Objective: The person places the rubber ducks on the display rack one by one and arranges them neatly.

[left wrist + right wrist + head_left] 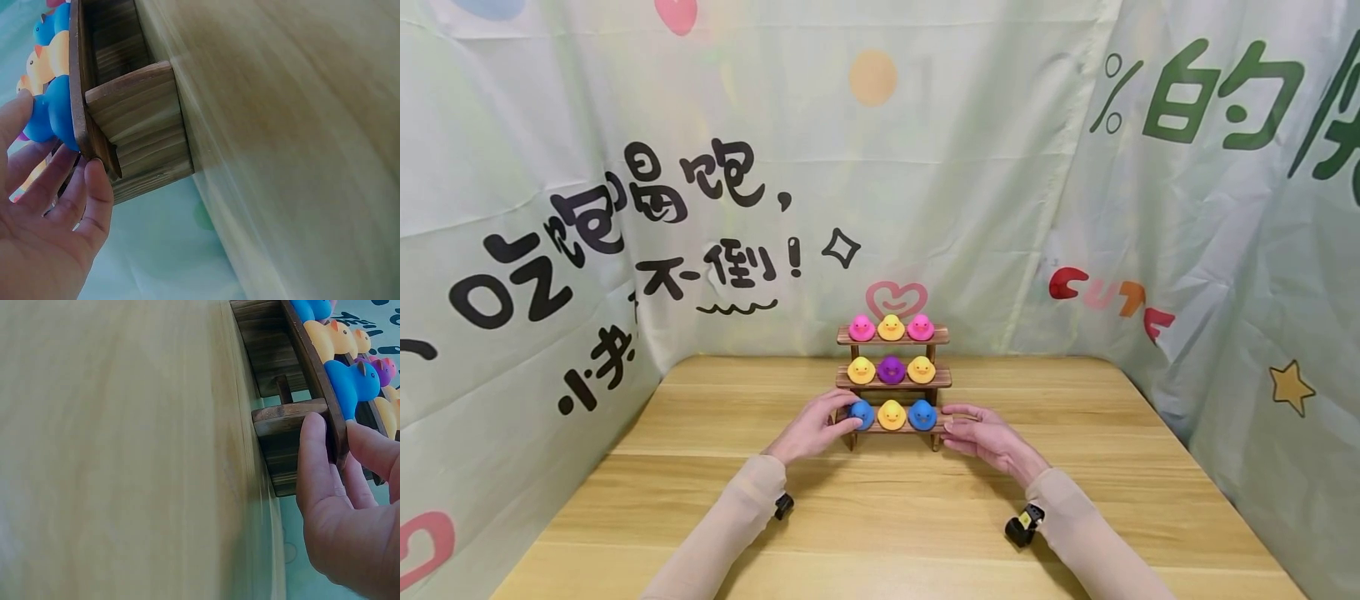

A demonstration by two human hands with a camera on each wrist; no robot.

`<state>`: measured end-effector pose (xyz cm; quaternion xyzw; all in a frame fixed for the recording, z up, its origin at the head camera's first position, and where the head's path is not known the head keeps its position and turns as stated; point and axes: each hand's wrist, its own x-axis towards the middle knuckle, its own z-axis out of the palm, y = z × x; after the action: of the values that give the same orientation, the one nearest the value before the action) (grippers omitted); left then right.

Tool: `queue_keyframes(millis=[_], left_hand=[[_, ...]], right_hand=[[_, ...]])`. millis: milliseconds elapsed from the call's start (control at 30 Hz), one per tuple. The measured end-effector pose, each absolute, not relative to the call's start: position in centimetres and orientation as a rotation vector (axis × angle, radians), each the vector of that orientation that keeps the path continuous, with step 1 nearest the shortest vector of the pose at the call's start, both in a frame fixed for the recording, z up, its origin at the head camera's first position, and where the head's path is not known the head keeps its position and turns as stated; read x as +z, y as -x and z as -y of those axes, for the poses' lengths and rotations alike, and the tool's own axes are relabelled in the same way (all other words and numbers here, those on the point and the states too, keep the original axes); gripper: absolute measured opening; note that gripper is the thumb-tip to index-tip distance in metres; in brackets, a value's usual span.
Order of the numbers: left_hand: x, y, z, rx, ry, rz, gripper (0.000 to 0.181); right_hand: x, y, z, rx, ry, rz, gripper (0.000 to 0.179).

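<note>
A three-tier wooden shelf (895,380) stands on the table, carrying rubber ducks in three rows. My left hand (811,427) is at the left end of the lowest tier. Its thumb and fingers close around the left blue rubber duck (59,115), while the little finger touches the shelf's end. At the other end, my right hand (988,435) holds the display shelf (322,387) beside the right blue duck (353,384). A yellow duck (892,414) sits between the two blue ones.
On the middle tier, a purple duck (891,369) sits between two yellow ones. The top tier has a yellow duck (891,327) between two pink ones. Printed cloth (925,208) hangs behind and beside the wooden table (880,533).
</note>
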<state>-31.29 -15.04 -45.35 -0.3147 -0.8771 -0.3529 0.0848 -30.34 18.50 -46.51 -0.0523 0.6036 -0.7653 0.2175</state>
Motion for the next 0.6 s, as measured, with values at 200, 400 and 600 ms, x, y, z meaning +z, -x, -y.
queue_keyframes(millis=[200,400,600], left_hand=[[-45.30,31.25,15.01,-1.052,0.936,2.610,0.038],[-45.19,31.26,15.03,-1.060,0.930,2.618,0.040],[-45.11,31.15,15.23,-1.115,0.874,2.656,0.047]], right_hand=[[-46.53,30.34,-18.48,-2.119,0.147,-1.675,0.051],[-46.54,30.38,-18.48,-2.124,0.150,-1.672,0.055],[-46.59,30.23,-18.55,-2.122,0.145,-1.666,0.048]])
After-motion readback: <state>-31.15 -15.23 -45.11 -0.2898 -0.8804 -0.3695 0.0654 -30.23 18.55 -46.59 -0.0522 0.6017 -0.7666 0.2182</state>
